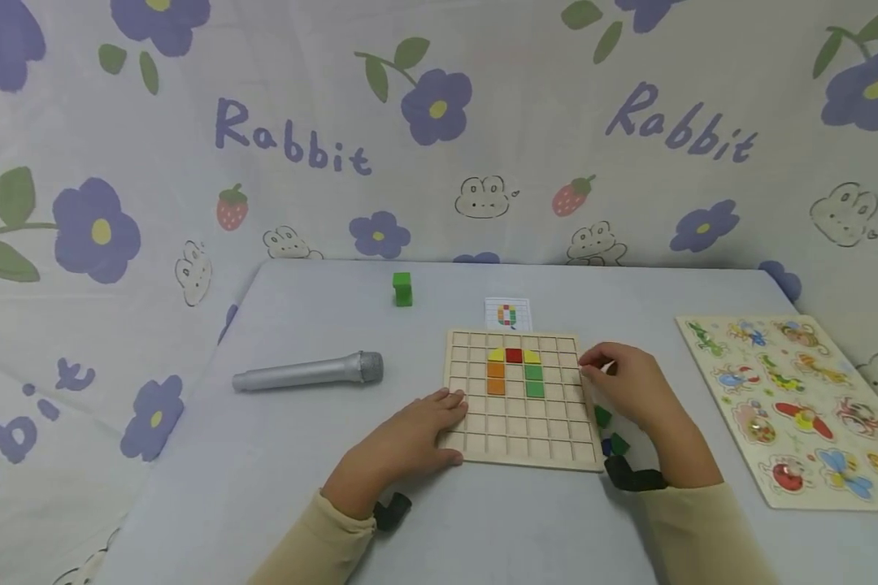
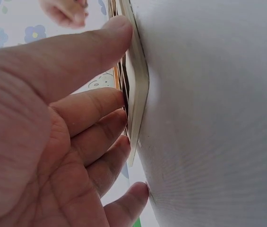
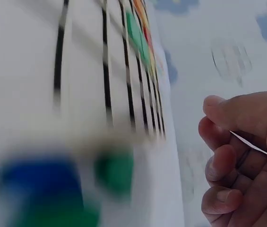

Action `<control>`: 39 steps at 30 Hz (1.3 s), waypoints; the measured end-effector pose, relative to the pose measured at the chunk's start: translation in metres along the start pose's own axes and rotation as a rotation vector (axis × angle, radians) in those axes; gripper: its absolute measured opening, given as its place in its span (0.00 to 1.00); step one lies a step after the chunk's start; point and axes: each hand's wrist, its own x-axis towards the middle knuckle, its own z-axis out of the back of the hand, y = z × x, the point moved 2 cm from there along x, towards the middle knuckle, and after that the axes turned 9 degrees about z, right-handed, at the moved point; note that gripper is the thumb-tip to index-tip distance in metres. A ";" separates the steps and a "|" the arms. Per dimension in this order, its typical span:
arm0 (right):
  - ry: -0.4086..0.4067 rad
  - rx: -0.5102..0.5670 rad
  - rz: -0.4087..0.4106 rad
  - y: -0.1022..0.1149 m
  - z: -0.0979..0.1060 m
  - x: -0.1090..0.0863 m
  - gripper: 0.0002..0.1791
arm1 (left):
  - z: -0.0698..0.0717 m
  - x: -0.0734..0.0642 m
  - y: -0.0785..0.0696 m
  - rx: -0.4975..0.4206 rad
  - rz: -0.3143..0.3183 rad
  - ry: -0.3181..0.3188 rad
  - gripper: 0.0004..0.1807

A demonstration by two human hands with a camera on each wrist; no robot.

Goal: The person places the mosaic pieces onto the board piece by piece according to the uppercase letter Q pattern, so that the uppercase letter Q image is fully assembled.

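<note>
A square wooden grid board (image 1: 512, 446) carries an arch of coloured tiles: a red tile (image 1: 514, 355) at the top between two yellow corner pieces, two orange tiles (image 1: 496, 379) on the left and two green tiles (image 1: 534, 380) on the right. My left hand (image 1: 417, 435) rests against the board's left side, fingers over its edge and thumb at the near corner. Over the board's right edge hovers my right hand (image 1: 629, 382), thumb and forefinger tips together, other fingers curled; no piece shows between them. Loose green pieces (image 1: 619, 444) and a blue piece (image 1: 606, 447) lie below it.
Behind the board lies a card (image 1: 508, 314) with a tile-built letter Q. A grey microphone (image 1: 309, 372) is on the left, with a green block (image 1: 402, 289) farther back. An insect picture puzzle (image 1: 797, 414) lies on the right.
</note>
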 end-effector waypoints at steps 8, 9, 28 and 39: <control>0.106 -0.014 -0.134 -0.065 0.030 -0.038 0.19 | 0.003 -0.001 0.002 -0.004 0.002 -0.006 0.43; 0.128 -0.013 -0.134 -0.070 0.032 -0.042 0.20 | 0.003 -0.001 0.002 -0.006 0.005 -0.006 0.43; 0.012 -0.117 0.037 -0.039 -0.003 -0.049 0.16 | -0.001 0.003 0.003 -0.006 0.002 -0.009 0.43; 0.005 -0.101 -0.034 -0.030 -0.010 -0.050 0.15 | -0.002 0.003 0.002 0.001 0.004 -0.002 0.43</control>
